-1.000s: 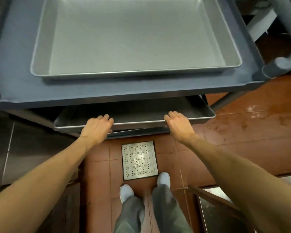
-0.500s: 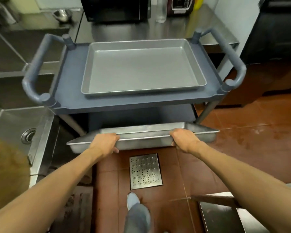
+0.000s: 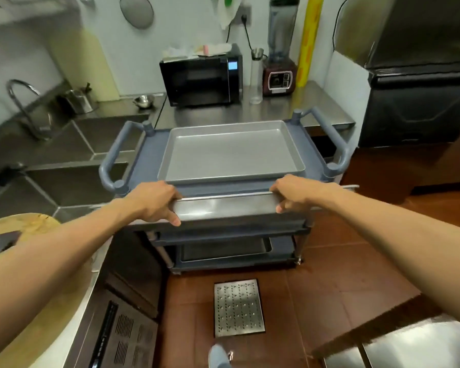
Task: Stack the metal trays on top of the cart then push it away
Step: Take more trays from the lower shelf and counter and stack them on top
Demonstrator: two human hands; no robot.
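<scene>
A grey-blue cart [image 3: 141,166] with tube handles at both ends stands in front of me. One metal tray [image 3: 230,152] lies flat on its top shelf. I hold a second metal tray [image 3: 223,205] level in front of the cart's near edge, about at top-shelf height. My left hand [image 3: 154,200] grips its near rim at the left, my right hand [image 3: 292,193] grips it at the right. A third tray [image 3: 223,252] lies on the cart's bottom shelf.
A steel counter [image 3: 250,112] behind the cart carries a microwave [image 3: 201,81] and a blender [image 3: 279,73]. Sinks [image 3: 72,144] run along the left. A round wooden board [image 3: 24,229] lies at my left. A floor drain grate [image 3: 238,308] is set in the red tiles. A black appliance [image 3: 420,102] stands right.
I have pulled the tray out from the lower shelf and raised it to top-shelf height, standing up and stepping back so the whole cart shows.
</scene>
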